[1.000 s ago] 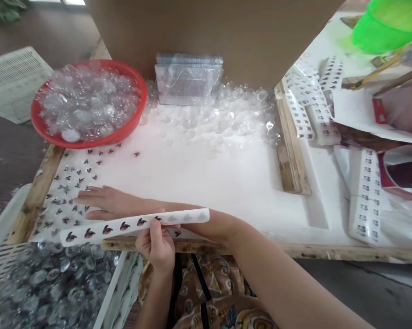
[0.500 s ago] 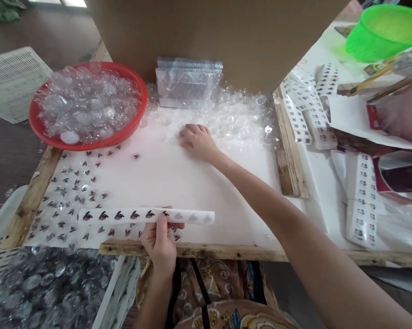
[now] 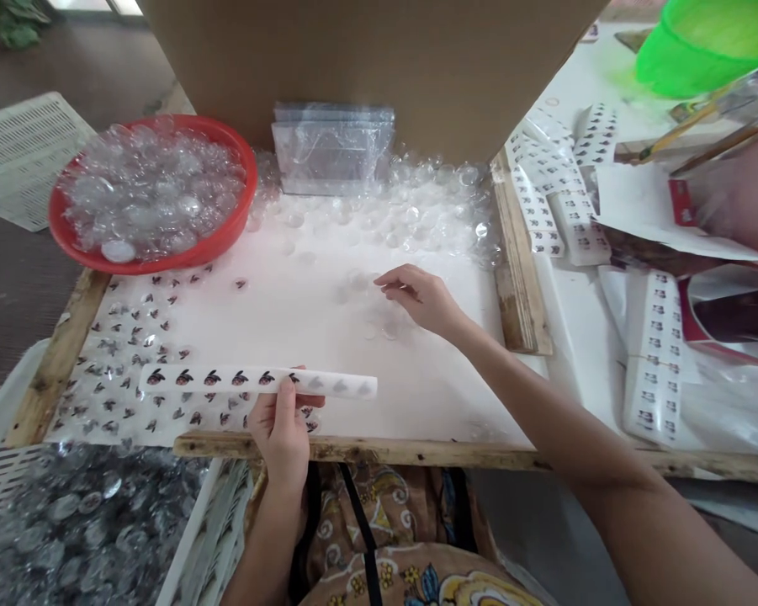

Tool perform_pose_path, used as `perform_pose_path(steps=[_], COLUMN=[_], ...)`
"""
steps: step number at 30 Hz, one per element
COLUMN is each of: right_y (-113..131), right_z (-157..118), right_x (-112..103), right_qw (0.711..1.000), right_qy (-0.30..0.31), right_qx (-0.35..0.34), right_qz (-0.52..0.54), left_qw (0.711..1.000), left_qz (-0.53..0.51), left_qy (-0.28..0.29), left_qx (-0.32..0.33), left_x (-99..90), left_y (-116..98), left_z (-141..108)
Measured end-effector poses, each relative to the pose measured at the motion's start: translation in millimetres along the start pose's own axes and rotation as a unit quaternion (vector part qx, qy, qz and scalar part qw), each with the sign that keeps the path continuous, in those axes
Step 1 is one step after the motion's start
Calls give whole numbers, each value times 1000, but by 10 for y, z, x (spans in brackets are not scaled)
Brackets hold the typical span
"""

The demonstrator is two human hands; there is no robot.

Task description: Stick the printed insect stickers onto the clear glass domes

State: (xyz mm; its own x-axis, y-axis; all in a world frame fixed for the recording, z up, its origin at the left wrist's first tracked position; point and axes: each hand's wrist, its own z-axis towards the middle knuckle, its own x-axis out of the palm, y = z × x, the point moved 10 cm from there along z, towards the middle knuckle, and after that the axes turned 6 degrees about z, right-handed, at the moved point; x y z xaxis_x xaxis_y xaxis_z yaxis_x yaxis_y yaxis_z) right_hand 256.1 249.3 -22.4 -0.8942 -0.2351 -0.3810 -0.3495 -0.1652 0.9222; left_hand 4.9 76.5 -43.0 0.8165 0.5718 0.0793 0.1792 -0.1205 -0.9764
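Note:
My left hand (image 3: 283,421) pinches a white strip of dark printed stickers (image 3: 214,378), held level above the front edge of the white board (image 3: 278,328). My right hand (image 3: 413,295) hovers over the middle of the board, fingers loosely bent and apart, with nothing visible in it. Just left of and below its fingertips lie several clear round pieces (image 3: 358,279), slightly blurred. More clear pieces (image 3: 416,210) are massed along the back. Clear pieces with dark stickers (image 3: 123,353) cover the board's left part.
A red basin (image 3: 243,206) of clear pieces stands at the back left. Clear plastic boxes (image 3: 332,156) lean on a cardboard box (image 3: 366,67). Wooden strips (image 3: 517,290) edge the board. At right lie sticker sheets (image 3: 656,362) and a green basin (image 3: 681,63). A crate (image 3: 189,539) sits lower left.
My right hand has moved from the clear pieces at the back toward me and to the right. Several clear pieces now lie near the middle. My left hand still holds the strip.

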Motion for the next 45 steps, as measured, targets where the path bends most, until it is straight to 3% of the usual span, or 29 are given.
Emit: perform_pose_path(steps=[3,5,10,16,19,23,28,32,35,37,41,45], right_y=[-91,-94,-147,-127,74,298,180,79,-126,-207,-150,82], right_z=[-73,-79,-35,-127,-244,-458,-596,-615,-637,-656,-703,-753], right_x=[45,84,-108,-216,-160,194,397,307,240,182,3,-14], right_qw=[996,997,998,995,989,961,961,993,993,989,988,973], right_qy=[13,26,-55,-50,-50,22,79,59,43,35,7,-10], right_qx=[52,42,20,12,-55,-154,-104,-5,113,143,91,12], right_qz=[66,67,-22,-89,-127,-228,-245,-98,-8,-13,-126,-232], left_qw=[1000,1000,999,1000,1000,1000,1000,1000,1000,1000,1000,1000], left_qz=[21,27,37,3,0,-3,-8,-14,-10,-5,-9,-6], left_qy=[-10,-13,-13,7,8,7,14,0,-1,-1,0,1], left_qx=[1,1,1,-8,-12,-13,-5,-11,-10,-12,-12,-11], left_x=[-19,-20,-13,28,30,17,20,6,7,3,3,14], left_y=[8,10,4,17,28,44,37,46,47,56,64,61], left_z=[5,7,10,15,22,29,34,31,27,26,29,31])
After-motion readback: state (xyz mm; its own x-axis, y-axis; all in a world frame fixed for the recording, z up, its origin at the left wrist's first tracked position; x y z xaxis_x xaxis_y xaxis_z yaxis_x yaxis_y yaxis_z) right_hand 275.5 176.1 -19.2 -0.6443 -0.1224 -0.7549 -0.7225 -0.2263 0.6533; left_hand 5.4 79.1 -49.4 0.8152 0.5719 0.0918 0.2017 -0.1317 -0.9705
